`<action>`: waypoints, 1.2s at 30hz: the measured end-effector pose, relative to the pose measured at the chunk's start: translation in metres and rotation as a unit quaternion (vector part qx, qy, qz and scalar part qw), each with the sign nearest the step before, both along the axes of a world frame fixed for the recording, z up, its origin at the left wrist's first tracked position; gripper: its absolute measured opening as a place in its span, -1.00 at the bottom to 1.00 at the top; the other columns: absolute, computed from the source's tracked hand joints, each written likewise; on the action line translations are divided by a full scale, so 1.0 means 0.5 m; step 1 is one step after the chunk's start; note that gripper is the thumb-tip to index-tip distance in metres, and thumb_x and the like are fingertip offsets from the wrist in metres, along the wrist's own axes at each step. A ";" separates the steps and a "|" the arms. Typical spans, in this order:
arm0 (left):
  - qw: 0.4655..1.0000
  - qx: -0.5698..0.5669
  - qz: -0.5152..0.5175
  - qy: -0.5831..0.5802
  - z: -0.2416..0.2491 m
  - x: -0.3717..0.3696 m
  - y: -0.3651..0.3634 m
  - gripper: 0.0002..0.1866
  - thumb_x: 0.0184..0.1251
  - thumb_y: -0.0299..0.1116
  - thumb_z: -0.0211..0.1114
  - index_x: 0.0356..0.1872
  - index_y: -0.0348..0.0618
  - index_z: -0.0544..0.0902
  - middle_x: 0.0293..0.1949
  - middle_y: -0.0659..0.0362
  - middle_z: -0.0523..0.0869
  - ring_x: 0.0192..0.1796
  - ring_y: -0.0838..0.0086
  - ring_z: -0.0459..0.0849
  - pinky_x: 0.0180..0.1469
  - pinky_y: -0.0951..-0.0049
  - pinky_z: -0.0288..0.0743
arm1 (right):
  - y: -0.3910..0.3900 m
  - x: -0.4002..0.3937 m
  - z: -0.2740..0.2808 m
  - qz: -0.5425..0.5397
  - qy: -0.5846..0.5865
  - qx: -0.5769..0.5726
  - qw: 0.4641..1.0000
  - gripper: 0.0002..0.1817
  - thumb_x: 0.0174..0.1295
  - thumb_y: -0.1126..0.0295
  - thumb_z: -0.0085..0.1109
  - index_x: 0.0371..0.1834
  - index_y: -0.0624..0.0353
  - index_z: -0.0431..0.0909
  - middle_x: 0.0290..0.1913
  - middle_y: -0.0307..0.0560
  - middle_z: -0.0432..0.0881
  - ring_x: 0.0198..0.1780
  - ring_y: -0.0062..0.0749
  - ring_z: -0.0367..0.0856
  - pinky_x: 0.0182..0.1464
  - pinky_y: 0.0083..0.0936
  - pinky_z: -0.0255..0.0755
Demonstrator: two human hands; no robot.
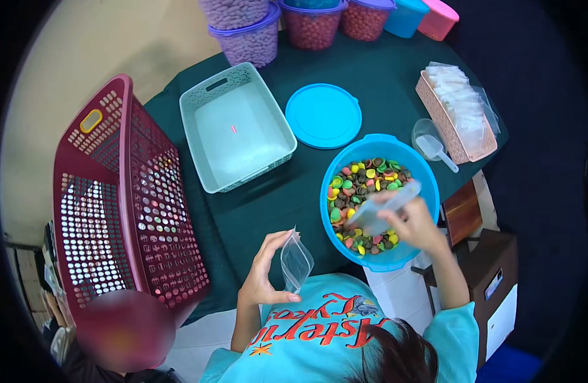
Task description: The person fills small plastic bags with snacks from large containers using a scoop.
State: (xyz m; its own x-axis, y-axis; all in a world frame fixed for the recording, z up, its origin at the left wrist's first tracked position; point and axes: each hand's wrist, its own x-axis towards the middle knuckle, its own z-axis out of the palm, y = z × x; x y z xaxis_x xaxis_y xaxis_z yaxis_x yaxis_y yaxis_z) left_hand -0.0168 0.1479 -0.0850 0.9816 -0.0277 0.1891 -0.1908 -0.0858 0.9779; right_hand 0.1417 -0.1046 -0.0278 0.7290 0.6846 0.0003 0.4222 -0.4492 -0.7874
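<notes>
My left hand (263,274) grips a clear plastic zip bag (296,263) by its edge, thumb on one side and fingers on the other. The bag's mouth gapes and nothing shows inside it. Over a large blue tub (428,191), my right hand (414,223) is closed around the handle of a translucent scoop (368,216). The scoop is slightly blurred and its load cannot be made out. Small rounded pieces (352,185) in brown, yellow, green and pink cover the tub's bottom.
Left of the tub are a round blue lid (324,116), a pale green basket (236,127) and a tall maroon basket (124,191). Filled purple-lidded tubs (248,41) stand behind. A pink basket of plastic bags (450,121) and a second scoop (436,148) lie right. Another person (124,332) is lower left.
</notes>
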 end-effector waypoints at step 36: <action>0.985 0.028 0.169 -0.027 0.041 -0.004 -0.108 0.09 -0.49 0.20 0.44 0.14 -0.33 0.27 0.04 -0.01 0.33 0.13 0.20 0.38 0.16 0.24 0.20 | 0.041 0.118 -0.002 0.310 -0.188 0.023 0.932 -0.61 -0.18 0.63 0.14 -0.20 0.02 0.55 0.12 0.03 0.37 0.12 -0.07 0.36 0.15 -0.29 0.27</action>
State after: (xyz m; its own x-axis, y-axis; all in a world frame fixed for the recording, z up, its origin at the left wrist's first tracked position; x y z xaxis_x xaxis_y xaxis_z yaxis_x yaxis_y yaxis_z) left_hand -0.0189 0.0939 -0.0643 0.9252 0.2865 0.2487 -0.1935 -0.2074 0.9589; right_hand 0.2006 -0.0841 -0.0286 0.1363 0.9669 0.2156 0.8391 0.0030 -0.5440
